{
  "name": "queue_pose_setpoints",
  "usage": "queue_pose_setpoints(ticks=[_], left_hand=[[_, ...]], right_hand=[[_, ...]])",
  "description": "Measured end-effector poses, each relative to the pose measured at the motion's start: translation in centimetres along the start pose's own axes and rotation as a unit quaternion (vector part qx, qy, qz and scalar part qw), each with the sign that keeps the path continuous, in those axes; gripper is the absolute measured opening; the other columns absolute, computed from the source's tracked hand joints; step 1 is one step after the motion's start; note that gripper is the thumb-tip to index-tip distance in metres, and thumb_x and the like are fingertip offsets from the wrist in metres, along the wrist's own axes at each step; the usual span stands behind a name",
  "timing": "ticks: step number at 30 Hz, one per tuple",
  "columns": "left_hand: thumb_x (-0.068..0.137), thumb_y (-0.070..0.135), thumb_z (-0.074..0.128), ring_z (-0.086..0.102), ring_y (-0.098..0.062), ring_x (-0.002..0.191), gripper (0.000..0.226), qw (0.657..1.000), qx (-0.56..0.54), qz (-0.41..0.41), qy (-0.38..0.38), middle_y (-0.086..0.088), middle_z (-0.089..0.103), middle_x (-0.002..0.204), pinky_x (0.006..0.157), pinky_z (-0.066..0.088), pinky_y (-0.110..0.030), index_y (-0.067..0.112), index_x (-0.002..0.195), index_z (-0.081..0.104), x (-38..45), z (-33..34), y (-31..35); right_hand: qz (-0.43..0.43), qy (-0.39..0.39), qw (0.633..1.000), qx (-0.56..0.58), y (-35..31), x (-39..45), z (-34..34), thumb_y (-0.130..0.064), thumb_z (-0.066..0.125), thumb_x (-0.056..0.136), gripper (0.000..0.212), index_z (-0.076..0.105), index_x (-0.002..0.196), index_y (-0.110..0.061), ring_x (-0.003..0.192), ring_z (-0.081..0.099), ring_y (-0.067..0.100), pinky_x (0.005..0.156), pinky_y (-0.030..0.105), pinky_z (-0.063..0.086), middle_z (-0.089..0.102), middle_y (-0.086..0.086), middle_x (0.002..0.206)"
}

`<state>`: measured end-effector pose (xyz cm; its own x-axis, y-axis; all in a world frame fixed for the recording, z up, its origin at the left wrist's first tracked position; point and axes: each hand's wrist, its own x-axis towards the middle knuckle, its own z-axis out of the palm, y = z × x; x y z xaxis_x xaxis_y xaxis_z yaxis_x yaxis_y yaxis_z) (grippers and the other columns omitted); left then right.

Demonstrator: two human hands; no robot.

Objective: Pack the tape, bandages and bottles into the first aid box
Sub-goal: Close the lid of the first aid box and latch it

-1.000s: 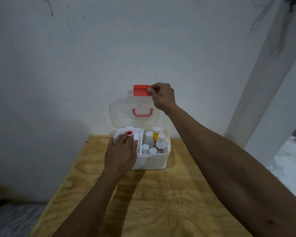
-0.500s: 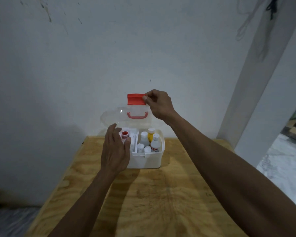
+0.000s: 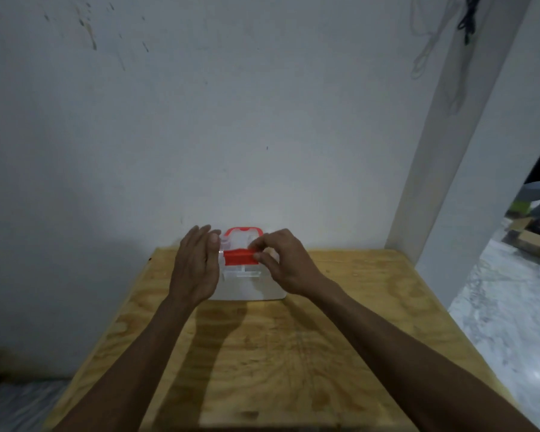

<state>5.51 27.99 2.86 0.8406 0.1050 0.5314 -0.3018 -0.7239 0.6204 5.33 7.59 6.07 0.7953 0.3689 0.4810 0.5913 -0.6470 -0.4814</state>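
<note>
both hands are at the box [image 3: 247,288], mid-frame at the tabletop's [image 3: 293,353] far edge. right hand [image 3: 286,263] pinches the red latch [image 3: 240,257]; left hand [image 3: 197,266] is spread flat beside the lid. packing looks done, its contents hidden; only latching remains.

Plywood table [image 3: 293,353] bears the first aid box [image 3: 247,288]

A plywood bench [image 3: 293,353] stands against a scuffed white wall [image 3: 231,120]. A white pillar [image 3: 449,151] rises at right, beside pale, perhaps marble, floor [image 3: 512,322].
</note>
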Motion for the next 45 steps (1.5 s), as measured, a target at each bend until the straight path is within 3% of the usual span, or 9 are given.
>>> queue_pose_setpoints(ticks=[4, 9, 12, 15, 19, 23, 31, 38, 45], left_hand=[[0.103, 0.045, 0.019, 0.024, -0.024, 0.147, 0.055, 0.997, 0.032, 0.008, -0.068, -0.009, 0.039, 0.154, 0.120, 0.018, -0.043, 0.016, 0.142, 0.047, -0.9, 0.8, -0.6], [0.093, 0.065, 0.003, 0.017, -0.024, 0.149, 0.078, 0.993, 0.076, 0.026, -0.091, -0.006, 0.032, 0.158, 0.122, 0.015, -0.046, 0.022, 0.147, 0.038, -0.8, 0.9, -1.2], [0.088, 0.071, 0.000, 0.016, -0.024, 0.150, 0.085, 0.991, 0.094, 0.027, -0.090, -0.005, 0.030, 0.159, 0.121, 0.016, -0.048, 0.023, 0.149, 0.036, -0.9, 0.9, -1.3], [0.088, 0.072, 0.001, 0.013, -0.025, 0.150, 0.084, 0.991, 0.094, 0.025, -0.097, -0.005, 0.028, 0.160, 0.121, 0.014, -0.048, 0.024, 0.149, 0.034, -1.0, 1.0, -1.4], [0.088, 0.074, 0.002, 0.014, -0.027, 0.150, 0.083, 0.987, 0.115, 0.042, -0.101, -0.005, 0.028, 0.159, 0.122, 0.012, -0.054, 0.026, 0.149, 0.033, -0.8, 1.2, -2.2], [0.088, 0.075, 0.008, 0.012, -0.028, 0.151, 0.079, 0.985, 0.124, 0.044, -0.113, -0.003, 0.021, 0.162, 0.123, 0.008, -0.051, 0.031, 0.151, 0.025, -1.1, 1.4, -2.5], [0.083, 0.080, 0.013, 0.014, -0.030, 0.149, 0.084, 0.983, 0.124, 0.035, -0.131, -0.001, 0.015, 0.163, 0.120, 0.014, -0.054, 0.034, 0.153, 0.018, -1.4, 1.4, -2.6], [0.070, 0.092, 0.015, 0.020, -0.031, 0.147, 0.102, 0.980, 0.126, 0.033, -0.154, -0.002, 0.012, 0.164, 0.116, 0.028, -0.058, 0.033, 0.154, 0.016, -1.6, 0.8, -2.5], [0.072, 0.087, 0.028, 0.032, -0.034, 0.143, 0.101, 0.979, 0.118, 0.042, -0.158, -0.008, 0.018, 0.163, 0.110, 0.035, -0.055, 0.027, 0.152, 0.024, -1.4, 0.6, -2.4]], right_hand=[[-0.021, -0.014, 0.999, -0.040, 0.3, -1.5, 0.5, -0.027, 0.064, 0.092, 0.019, 0.070, 0.109, -0.021, 0.109, 0.051, 0.016, 0.096, 0.035, 0.045, 0.069, -0.004, 0.113], [-0.039, -0.054, 0.993, -0.095, 0.2, -2.2, 0.2, -0.038, 0.061, 0.088, 0.031, 0.069, 0.113, -0.023, 0.124, 0.046, 0.015, 0.107, 0.034, 0.033, 0.068, -0.007, 0.121], [-0.012, -0.042, 0.998, -0.054, -0.1, -2.1, -0.1, -0.038, 0.061, 0.086, 0.031, 0.072, 0.108, -0.019, 0.118, 0.050, 0.015, 0.104, 0.033, 0.040, 0.069, -0.004, 0.116], [0.011, 0.013, 0.999, -0.043, -0.1, -1.4, 0.0, -0.038, 0.063, 0.088, 0.033, 0.068, 0.115, -0.018, 0.115, 0.052, 0.017, 0.100, 0.040, 0.047, 0.066, 0.001, 0.122], [0.094, -0.033, 0.990, -0.096, 0.7, -0.6, 0.8, -0.060, 0.057, 0.086, 0.067, 0.042, 0.143, -0.030, 0.142, 0.029, 0.023, 0.115, 0.050, 0.030, 0.036, 0.000, 0.155], [0.126, -0.060, 0.986, -0.094, 1.4, -1.0, 2.0, -0.070, 0.049, 0.085, 0.076, 0.028, 0.150, -0.036, 0.151, 0.009, 0.028, 0.119, 0.053, 0.010, 0.015, -0.003, 0.164], [0.145, -0.011, 0.989, -0.038, 2.1, -2.3, 4.2, -0.075, 0.044, 0.083, 0.079, 0.018, 0.150, -0.043, 0.152, 0.004, 0.025, 0.119, 0.055, 0.017, 0.005, -0.010, 0.164], [0.140, 0.008, 0.990, -0.025, 1.9, -2.6, 4.6, -0.075, 0.045, 0.083, 0.079, 0.018, 0.150, -0.042, 0.149, 0.018, 0.022, 0.116, 0.055, 0.029, 0.006, -0.008, 0.164], [0.151, 0.045, 0.988, -0.009, 1.9, -3.1, 5.5, -0.074, 0.048, 0.083, 0.080, 0.020, 0.150, -0.039, 0.149, 0.018, 0.020, 0.114, 0.054, 0.033, 0.004, -0.009, 0.164]])
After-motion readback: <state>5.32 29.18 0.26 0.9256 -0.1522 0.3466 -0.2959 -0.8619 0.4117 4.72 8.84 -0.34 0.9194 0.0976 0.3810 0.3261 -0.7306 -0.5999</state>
